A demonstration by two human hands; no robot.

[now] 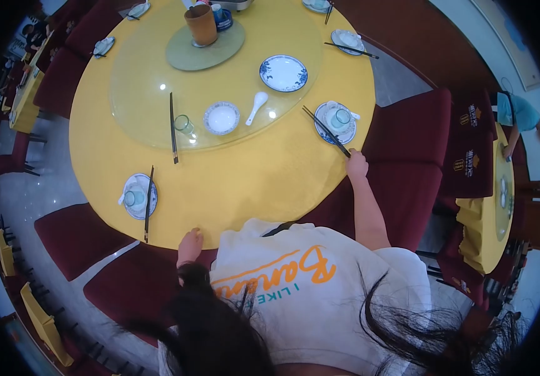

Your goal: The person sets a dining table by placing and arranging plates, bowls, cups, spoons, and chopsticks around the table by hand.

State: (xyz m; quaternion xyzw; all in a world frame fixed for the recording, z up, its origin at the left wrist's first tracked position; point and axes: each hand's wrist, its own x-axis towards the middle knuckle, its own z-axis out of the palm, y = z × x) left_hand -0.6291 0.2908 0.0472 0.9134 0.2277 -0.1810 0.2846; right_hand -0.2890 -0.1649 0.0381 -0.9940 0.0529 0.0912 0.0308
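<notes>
My right hand point(356, 164) is at the table's right edge, fingers closed on the near ends of a pair of dark chopsticks point(327, 130). The chopsticks lie slantwise across a blue-patterned plate point(320, 137), which carries a small bowl, a white spoon and a glass point(341, 118). At the near edge of the table, my left hand point(190, 244) rests by the yellow cloth; its fingers are small in view and partly hidden. To its left is another place setting, a plate point(132, 212) with a glass point(134, 198) and chopsticks point(149, 207) beside it.
On the glass turntable point(138, 100) are a plate point(284, 73), a bowl point(222, 118), a spoon point(257, 108), a glass point(183, 124), chopsticks point(173, 131) and a brown pot point(201, 26). Dark red chairs point(405, 131) surround the table. Another person point(520, 113) bends over a table at right.
</notes>
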